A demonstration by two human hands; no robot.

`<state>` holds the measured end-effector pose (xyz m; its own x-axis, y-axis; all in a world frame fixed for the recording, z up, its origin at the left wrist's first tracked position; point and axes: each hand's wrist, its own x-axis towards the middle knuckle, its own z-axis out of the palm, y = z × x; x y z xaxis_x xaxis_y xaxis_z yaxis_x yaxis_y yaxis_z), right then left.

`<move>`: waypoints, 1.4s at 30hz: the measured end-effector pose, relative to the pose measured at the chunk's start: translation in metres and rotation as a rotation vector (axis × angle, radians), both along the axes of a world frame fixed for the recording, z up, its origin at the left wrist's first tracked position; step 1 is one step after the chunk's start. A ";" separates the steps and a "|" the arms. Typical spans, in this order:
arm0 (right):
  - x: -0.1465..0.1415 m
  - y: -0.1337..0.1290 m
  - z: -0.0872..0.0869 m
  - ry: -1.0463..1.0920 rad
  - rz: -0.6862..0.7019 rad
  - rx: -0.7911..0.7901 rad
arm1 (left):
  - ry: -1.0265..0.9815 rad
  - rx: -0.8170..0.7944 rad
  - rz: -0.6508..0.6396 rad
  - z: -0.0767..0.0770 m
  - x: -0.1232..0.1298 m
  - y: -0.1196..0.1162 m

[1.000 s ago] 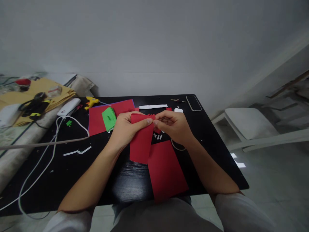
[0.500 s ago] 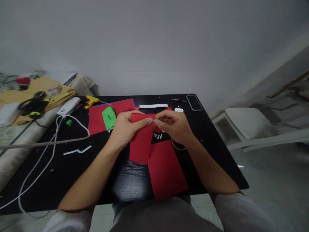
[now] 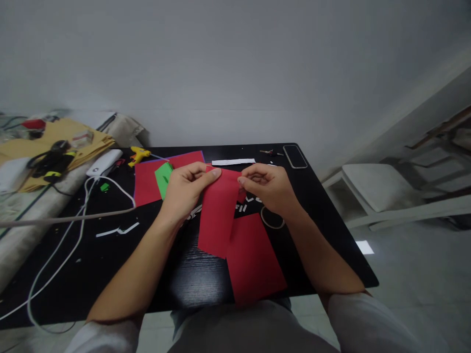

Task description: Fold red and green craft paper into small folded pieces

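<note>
Between my two hands hangs a piece of red paper, held by its top edge above the black table. My left hand pinches its top left corner, thumb on the near face. At the top right corner, the thumb and forefinger of my right hand grip the same sheet. Below and to the right, a second red sheet lies flat near the table's front edge, partly under the held piece. Small white paper scraps show behind the held paper.
Left of my hands, green paper lies on a larger red sheet, with a yellow glue gun behind. White cables cross the table's left side. A phone, keys, a white strip and a ring-shaped band also lie there.
My hands have moved apart along the top edge of the red paper. The edge, bunched between my fingers before, is now spread out straighter.
</note>
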<state>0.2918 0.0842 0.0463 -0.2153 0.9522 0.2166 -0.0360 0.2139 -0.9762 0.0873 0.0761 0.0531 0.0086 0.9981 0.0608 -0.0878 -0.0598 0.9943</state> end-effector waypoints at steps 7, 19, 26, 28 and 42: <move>0.002 0.002 -0.001 0.005 -0.004 0.015 | 0.061 0.092 0.062 -0.003 -0.003 0.002; 0.002 0.006 -0.003 0.008 -0.082 0.019 | 0.058 0.066 0.032 -0.007 -0.001 0.004; 0.002 0.005 -0.002 0.018 -0.069 -0.015 | 0.062 0.082 0.091 -0.008 -0.001 0.007; 0.001 0.004 -0.001 0.019 -0.064 -0.030 | 0.034 0.063 0.044 -0.008 -0.002 0.006; -0.006 -0.005 0.003 0.019 -0.082 -0.091 | -0.013 -0.074 -0.191 -0.014 -0.001 0.008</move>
